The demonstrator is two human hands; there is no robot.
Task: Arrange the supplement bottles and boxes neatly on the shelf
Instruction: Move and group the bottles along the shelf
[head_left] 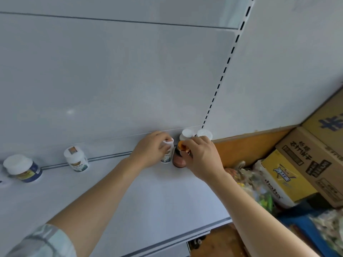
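On the white shelf (111, 191), my left hand (151, 151) grips a white-capped supplement bottle (167, 154) near the back right corner. My right hand (202, 156) holds an orange-capped dark bottle (181, 146) right beside it; most of that bottle is hidden by my fingers. Two white-capped bottles (187, 134) (204, 134) stand behind my right hand against the back panel. Further left stand a white bottle with a labelled lid (76, 158) and a blue-labelled bottle (22, 168).
The shelf's slotted upright (222, 75) runs up at the right. Beyond the shelf's right end are stacked cardboard boxes (311, 160), a yellow box (284, 179) and bags of packaged goods (259, 186). A shelf front edge (185, 236) lies below my arms.
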